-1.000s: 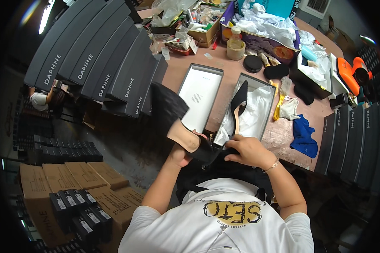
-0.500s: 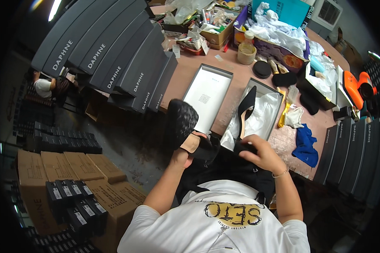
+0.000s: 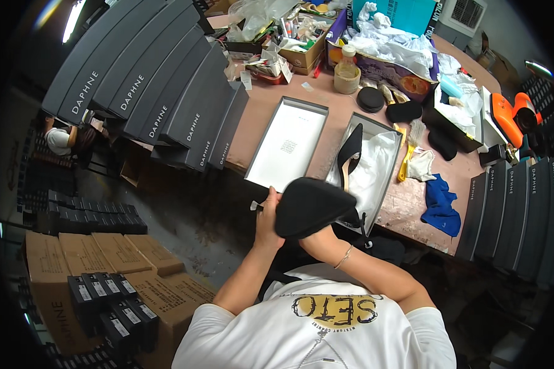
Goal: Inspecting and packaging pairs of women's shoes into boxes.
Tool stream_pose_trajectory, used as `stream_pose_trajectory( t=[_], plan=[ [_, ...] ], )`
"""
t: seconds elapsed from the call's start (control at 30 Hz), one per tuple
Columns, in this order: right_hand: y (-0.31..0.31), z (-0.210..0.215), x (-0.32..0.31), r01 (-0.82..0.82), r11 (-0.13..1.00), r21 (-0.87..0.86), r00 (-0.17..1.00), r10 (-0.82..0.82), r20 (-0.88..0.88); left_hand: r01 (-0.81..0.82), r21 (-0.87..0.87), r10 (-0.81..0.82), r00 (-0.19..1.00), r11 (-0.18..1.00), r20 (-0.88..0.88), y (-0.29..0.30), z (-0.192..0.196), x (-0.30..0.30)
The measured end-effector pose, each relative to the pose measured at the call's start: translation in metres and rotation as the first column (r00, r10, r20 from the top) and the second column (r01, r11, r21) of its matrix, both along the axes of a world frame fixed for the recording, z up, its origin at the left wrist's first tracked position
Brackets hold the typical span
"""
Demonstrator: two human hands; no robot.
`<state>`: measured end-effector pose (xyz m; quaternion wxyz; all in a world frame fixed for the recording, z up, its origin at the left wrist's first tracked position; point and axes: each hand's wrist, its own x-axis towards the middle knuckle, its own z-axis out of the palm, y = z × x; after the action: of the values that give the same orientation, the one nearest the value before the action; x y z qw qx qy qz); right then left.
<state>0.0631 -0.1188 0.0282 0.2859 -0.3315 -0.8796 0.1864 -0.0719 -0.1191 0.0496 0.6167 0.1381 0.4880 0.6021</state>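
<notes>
Left hand (image 3: 268,221) grips the near-left edge of a black pointed-toe shoe (image 3: 314,209), fingers along its side. Right hand (image 3: 323,243) sits under the same shoe; its fingers are hidden behind it, so cannot tell how tight its grasp is. Shoe is held up in front of the near end of the open shoebox base (image 3: 387,187), toe pointing right.

Inside the shoebox base: matching black shoe (image 3: 349,147) on its left side, white tissue paper (image 3: 375,163) beside it. Left of the base: white-lined box lid (image 3: 295,132), then a stack of dark grey shoeboxes (image 3: 135,86). Right of the base: yellow-handled brush (image 3: 405,166), crumpled white cloth (image 3: 421,166), blue cloth (image 3: 441,206). Beyond its far end: round black tin (image 3: 370,98), capped bottle (image 3: 347,67). All on the pinkish table (image 3: 406,215).
</notes>
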Motion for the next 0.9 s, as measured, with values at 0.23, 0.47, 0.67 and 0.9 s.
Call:
stream_pose_trajectory(
  t=[0.23, 0.47, 0.67, 0.9],
  plan=[
    [0.006, 0.059, 0.071, -0.37, 0.679, -0.635, 0.912, 0.135, -0.387, 0.01, 0.216, -0.057, 0.976, 0.976, 0.21, 0.01, -0.03, -0.04],
    [0.0, 0.04, 0.017, -0.104, 0.994, -0.037, 0.99, 0.107, 0.091, 0.277, 0.222, -0.312, 0.939, 0.935, 0.143, 0.005, -0.035, -0.025],
    [-0.001, 0.061, 0.096, -0.185, 0.937, -0.296, 0.918, 0.272, 0.288, 0.07, 0.227, -0.101, 0.987, 0.971, 0.127, 0.008, -0.066, -0.055],
    [0.012, 0.05, 0.154, 0.334, 0.752, -0.568, 0.743, -0.581, -0.332, 0.12, 0.218, -0.015, 0.903, 0.969, -0.43, 0.022, -0.001, -0.018]
  ],
)
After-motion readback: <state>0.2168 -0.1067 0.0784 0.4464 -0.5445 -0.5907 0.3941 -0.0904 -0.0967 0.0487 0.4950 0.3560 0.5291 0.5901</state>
